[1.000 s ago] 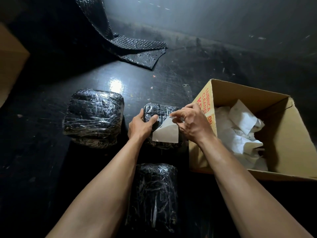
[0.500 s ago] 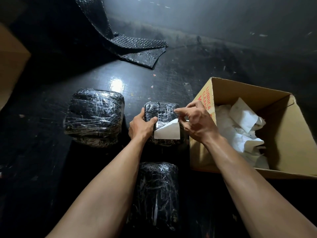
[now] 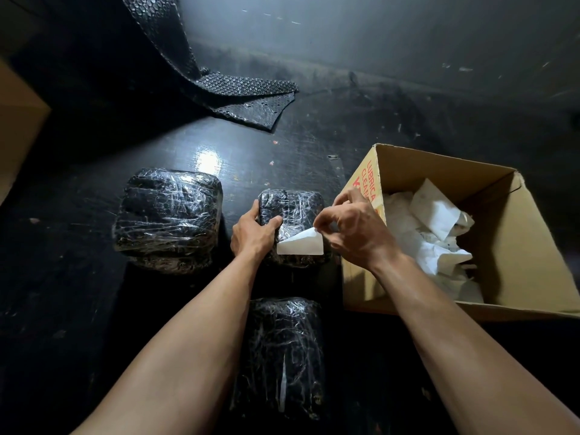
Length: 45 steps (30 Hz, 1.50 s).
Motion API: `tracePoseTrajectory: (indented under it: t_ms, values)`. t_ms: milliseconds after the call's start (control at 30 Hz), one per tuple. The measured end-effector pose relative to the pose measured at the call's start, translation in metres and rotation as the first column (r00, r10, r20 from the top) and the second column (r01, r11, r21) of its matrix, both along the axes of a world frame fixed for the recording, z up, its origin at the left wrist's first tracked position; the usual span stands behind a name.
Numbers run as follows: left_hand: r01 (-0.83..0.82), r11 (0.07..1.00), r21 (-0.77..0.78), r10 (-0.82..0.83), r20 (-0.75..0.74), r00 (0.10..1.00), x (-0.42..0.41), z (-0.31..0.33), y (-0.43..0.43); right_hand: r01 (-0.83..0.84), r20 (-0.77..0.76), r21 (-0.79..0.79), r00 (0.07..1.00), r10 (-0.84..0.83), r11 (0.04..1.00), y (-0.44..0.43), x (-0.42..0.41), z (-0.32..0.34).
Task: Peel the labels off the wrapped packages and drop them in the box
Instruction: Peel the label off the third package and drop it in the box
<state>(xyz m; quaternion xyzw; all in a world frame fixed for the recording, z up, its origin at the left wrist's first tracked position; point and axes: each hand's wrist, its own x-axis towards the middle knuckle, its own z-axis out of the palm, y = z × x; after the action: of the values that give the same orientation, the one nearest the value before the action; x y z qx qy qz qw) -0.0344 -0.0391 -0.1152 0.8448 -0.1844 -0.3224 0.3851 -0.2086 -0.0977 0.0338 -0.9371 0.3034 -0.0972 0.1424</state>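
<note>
right hand (image 3: 354, 229) peeling label (image 3: 301, 244), left hand (image 3: 252, 235) steadying package (image 3: 292, 208), box (image 3: 518, 246) beside

Packing area, cardboard box (image 3: 514, 246), bubble wrap (image 3: 238, 89)

Cardboard box (image 3: 439, 172), outer face of left wall: red capitals, printed sideways down the wall.
First line: "LUBRICA", ending at the fingers of the right hand (image 3: 357, 229).
Second line: "CLEAN", the rest hidden behind that hand.
Third line: one larger red letter, mostly covered, unreadable.
White label (image 3: 301, 246) on the middle wrapped package (image 3: 290, 208): plain white on the side in view.
Crumpled white papers (image 3: 439, 246) in the box: faint specks, too small to read.
</note>
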Motion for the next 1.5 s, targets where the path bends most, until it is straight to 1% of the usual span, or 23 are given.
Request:
tracePoseTrajectory:
  t_ms: [167,300,467,700,833,933,1067,1167,1233,1300,1400,1500]
  values:
    - [0.005,1.000,0.001,-0.005,0.001,1.000,0.001,-0.002,-0.001,-0.040,0.007,0.001,0.999,0.040,0.999,0.003,0.002,0.002]
    - [0.012,1.000,-0.005,-0.012,0.006,1.000,0.001,-0.003,-0.002,-0.041,-0.006,0.018,0.999,0.041,0.999,0.004,-0.003,0.005]
    - [0.024,0.999,-0.034,-0.025,-0.028,0.999,0.002,-0.005,0.001,0.029,-0.018,0.087,0.999,-0.028,0.996,0.007,-0.007,0.012]
    - [0.040,0.998,-0.043,-0.041,-0.028,0.999,0.006,-0.008,0.001,0.052,-0.016,0.101,0.999,-0.050,0.994,0.008,-0.008,0.015]
    - [0.061,0.998,-0.033,-0.062,-0.013,0.998,0.009,-0.009,-0.001,0.067,0.022,0.117,0.997,-0.070,0.991,0.009,-0.006,0.018]
    - [0.067,0.997,-0.032,-0.067,-0.016,0.998,0.009,-0.011,-0.001,0.086,0.016,0.132,0.996,-0.089,0.988,0.007,-0.007,0.020]
    - [0.073,0.996,-0.056,-0.074,-0.019,0.997,0.009,-0.013,0.001,0.108,0.025,0.148,0.993,-0.113,0.983,0.004,-0.009,0.016]
    - [0.082,0.995,-0.061,-0.082,0.002,0.997,0.008,-0.013,0.003,0.141,0.060,0.177,0.986,-0.153,0.974,0.001,-0.009,0.012]
    - [0.068,0.995,-0.069,-0.068,0.007,0.998,0.004,-0.012,0.007,0.169,0.086,0.205,0.978,-0.190,0.964,-0.002,-0.009,0.008]
    - [0.051,0.995,-0.082,-0.051,-0.005,0.999,-0.001,-0.013,0.014,0.179,0.077,0.222,0.977,-0.200,0.959,-0.004,-0.008,0.002]
    - [0.082,0.994,-0.066,-0.083,-0.020,0.996,-0.004,-0.018,0.026,0.181,0.064,0.251,0.977,-0.203,0.951,-0.006,-0.003,-0.005]
    - [0.101,0.993,-0.059,-0.102,-0.020,0.995,-0.003,-0.018,0.027,0.180,0.104,0.292,0.970,-0.219,0.939,-0.011,0.005,-0.007]
